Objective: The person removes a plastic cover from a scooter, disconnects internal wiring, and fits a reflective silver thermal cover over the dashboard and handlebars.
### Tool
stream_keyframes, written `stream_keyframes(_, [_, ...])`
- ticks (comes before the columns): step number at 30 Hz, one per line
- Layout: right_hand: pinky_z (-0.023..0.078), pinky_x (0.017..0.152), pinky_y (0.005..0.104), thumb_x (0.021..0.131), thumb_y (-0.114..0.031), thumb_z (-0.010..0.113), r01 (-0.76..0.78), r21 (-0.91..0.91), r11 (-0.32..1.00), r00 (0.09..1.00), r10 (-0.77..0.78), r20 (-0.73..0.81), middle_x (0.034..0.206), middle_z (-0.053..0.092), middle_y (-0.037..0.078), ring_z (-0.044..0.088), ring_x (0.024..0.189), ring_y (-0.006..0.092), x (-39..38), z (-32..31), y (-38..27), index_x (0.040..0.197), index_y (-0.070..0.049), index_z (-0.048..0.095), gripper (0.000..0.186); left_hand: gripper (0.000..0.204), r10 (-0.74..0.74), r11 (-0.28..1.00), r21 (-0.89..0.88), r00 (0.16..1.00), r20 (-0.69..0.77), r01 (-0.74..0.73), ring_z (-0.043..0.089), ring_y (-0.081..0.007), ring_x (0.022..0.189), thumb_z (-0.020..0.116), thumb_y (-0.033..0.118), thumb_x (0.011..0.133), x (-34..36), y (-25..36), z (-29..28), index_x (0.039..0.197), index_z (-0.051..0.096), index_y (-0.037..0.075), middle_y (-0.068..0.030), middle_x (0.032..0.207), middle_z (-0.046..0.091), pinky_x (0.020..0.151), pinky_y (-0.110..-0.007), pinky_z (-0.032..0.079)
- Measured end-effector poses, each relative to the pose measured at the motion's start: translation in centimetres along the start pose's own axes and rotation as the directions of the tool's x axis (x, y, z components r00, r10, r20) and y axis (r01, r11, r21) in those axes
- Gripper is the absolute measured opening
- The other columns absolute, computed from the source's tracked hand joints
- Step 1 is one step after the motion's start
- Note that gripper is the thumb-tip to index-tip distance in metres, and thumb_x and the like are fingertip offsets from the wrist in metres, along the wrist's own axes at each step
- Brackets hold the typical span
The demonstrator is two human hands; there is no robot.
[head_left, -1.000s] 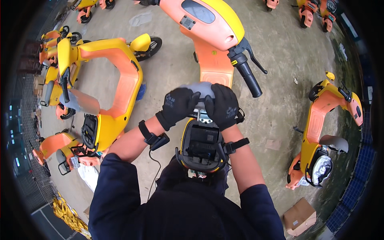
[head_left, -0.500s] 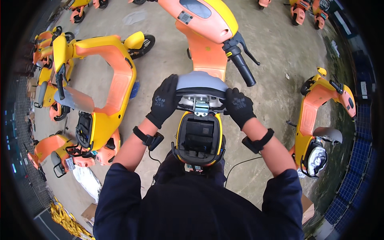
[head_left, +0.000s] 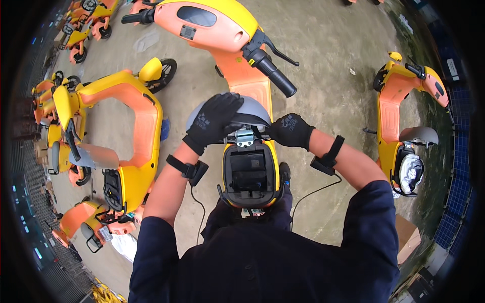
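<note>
Fingers (head_left: 228, 103) of my left hand (head_left: 211, 122) lie outstretched across the grey scooter seat (head_left: 255, 106).
My right hand (head_left: 293, 130) is curled at the seat's right edge; I cannot tell whether it grips. The seat stands tipped up on its metal hinge (head_left: 245, 137), ahead of the open storage compartment (head_left: 228, 174).

Left hand (head_left: 214, 121) lies palm down, gloved, opened flat; fingers together, pointing forward and inward. From where I stand, the right hand (head_left: 292, 131), also gloved, curls its fingers inward; their tips are too obscured to judge. Hands are apart. Left forearm (head_left: 172, 184) rises steeply; right forearm (head_left: 353, 157) slants inward, elbow flared wide.
</note>
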State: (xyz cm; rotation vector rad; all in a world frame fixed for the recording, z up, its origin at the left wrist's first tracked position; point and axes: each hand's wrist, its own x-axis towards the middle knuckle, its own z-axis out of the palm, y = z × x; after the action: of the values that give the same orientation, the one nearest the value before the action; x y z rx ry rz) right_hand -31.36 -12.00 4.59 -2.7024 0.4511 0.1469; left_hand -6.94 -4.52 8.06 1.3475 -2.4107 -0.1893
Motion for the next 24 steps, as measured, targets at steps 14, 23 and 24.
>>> stream_keyframes(14, [0.049, 0.066, 0.0389, 0.08, -0.037, 0.049, -0.375, 0.048, 0.926, 0.925, 0.37, 0.089, 0.075, 0.064, 0.013, 0.063, 0.074, 0.0283, 2.6, -1.2, -0.3, 0.074, -0.008, 0.064, 0.033, 0.054, -0.057, 0.998, 0.016, 0.998, -0.033, 0.057, 0.045, -0.0325, 0.111, 0.061, 0.027, 0.071, 0.8, 0.2, -0.1, 0.119, 0.048, 0.005, -0.0165, 0.119, 0.049, 0.097, -0.042, 0.032])
stream_keyframes(23, [0.048, 0.064, 0.0409, 0.079, -0.033, 0.049, -0.281, 0.133, 0.95, 0.944, 0.249, 0.215, 0.07, 0.062, 0.014, 0.062, 0.069, 0.0306, 0.4, 0.1, -2.2, 0.075, -0.009, 0.063, 0.028, 0.057, -0.039, 0.999, -0.001, 0.999, 0.01, 0.039, 0.045, -0.0314, 0.112, 0.059, 0.031, 0.07, 0.3, 0.0, -0.6, 0.121, 0.048, 0.007, -0.0154, 0.121, 0.049, 0.097, -0.042, 0.033])
stream_keyframes(24, [0.048, 0.063, 0.0407, 0.08, -0.033, 0.048, -0.304, 0.134, 0.943, 0.947, 0.283, 0.153, 0.07, 0.062, 0.014, 0.062, 0.068, 0.0304, 0.5, 0.3, -2.4, 0.074, -0.009, 0.063, 0.029, 0.058, -0.018, 1.0, -0.006, 1.0, 0.015, 0.018, 0.046, -0.0321, 0.111, 0.06, 0.031, 0.069, 0.5, -0.4, -0.7, 0.12, 0.048, 0.006, -0.0156, 0.121, 0.049, 0.097, -0.041, 0.033])
